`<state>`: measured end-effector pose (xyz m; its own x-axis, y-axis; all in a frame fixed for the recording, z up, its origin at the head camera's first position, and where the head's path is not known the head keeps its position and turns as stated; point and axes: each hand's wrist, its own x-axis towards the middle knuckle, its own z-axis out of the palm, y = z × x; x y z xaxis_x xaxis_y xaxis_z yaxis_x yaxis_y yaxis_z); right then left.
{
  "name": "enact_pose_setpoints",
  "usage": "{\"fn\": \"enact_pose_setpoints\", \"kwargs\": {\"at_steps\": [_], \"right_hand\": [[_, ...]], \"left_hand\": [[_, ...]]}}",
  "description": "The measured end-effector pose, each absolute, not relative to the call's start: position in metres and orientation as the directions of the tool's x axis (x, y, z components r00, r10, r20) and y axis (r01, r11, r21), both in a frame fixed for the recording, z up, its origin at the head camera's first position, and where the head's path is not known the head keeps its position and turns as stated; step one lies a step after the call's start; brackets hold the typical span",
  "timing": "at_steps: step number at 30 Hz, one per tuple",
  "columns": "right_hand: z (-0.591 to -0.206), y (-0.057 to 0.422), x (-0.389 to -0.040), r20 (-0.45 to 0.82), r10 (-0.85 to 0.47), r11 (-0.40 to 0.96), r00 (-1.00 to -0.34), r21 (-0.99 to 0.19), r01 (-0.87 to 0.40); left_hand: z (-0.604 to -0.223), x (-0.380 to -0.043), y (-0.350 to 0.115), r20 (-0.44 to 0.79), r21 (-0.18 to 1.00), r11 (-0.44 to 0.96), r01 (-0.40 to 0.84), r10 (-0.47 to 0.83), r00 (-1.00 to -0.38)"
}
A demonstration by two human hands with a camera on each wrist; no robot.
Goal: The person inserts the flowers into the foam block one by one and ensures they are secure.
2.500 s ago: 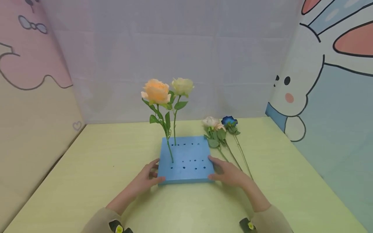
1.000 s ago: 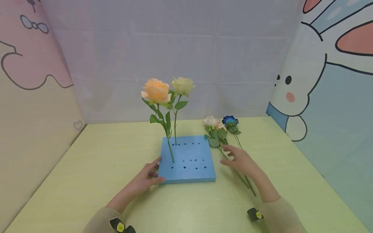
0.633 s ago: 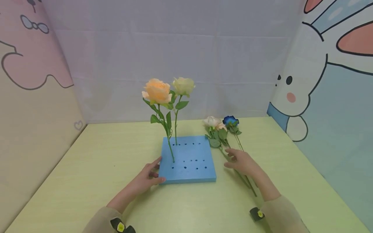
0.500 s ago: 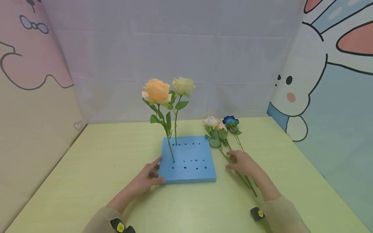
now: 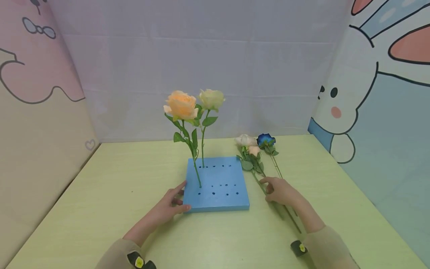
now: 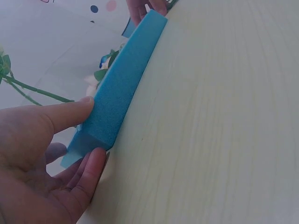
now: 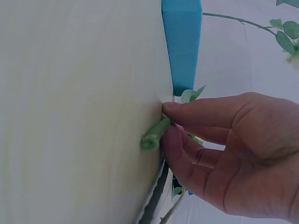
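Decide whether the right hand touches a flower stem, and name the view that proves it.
Touching. The right wrist view shows the right hand pinching a green stem between thumb and finger, its end poking out.

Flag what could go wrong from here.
1. Snag: the right hand pinches a stem while the lying white rose and peach rose are bunched together; lifting one could drag the other.
2. Shift: the left hand holds the blue block only at its left side, so a bump opposite might turn it.
3. Knock: the standing orange rose leans left in the block; a jolt might tilt it further.
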<state>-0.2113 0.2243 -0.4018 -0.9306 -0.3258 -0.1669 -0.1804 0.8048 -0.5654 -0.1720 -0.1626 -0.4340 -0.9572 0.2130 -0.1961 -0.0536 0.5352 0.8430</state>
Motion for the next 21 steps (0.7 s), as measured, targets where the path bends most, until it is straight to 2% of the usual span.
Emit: {"fn": "enact_pose_setpoints", "kwargs": {"at_steps": [3,11,16,21], "right_hand": [[-0.403,0.226,-0.212,-0.161,-0.343,0.790,-0.925,-0.583,-0.192],[-0.402,0.234,-0.216,-0.220,-0.402,0.636,-0.889,-0.765,-0.099],[-0.401,0.235,-0.216,-0.234,-0.413,0.620,-0.880,-0.780,-0.084],[-0.404,0.232,-0.218,-0.211,-0.389,0.675,-0.896,-0.727,-0.122]], "left_hand": [[-0.433,-0.171,-0.162,-0.196,0.843,0.535,-0.053,0.213,-0.957],[-0.431,-0.170,-0.161,-0.193,0.841,0.538,-0.052,0.210,-0.958],[-0.432,-0.171,-0.161,-0.187,0.843,0.536,-0.050,0.204,-0.961],[-0.432,-0.171,-0.160,-0.185,0.844,0.534,-0.053,0.197,-0.963]]}}
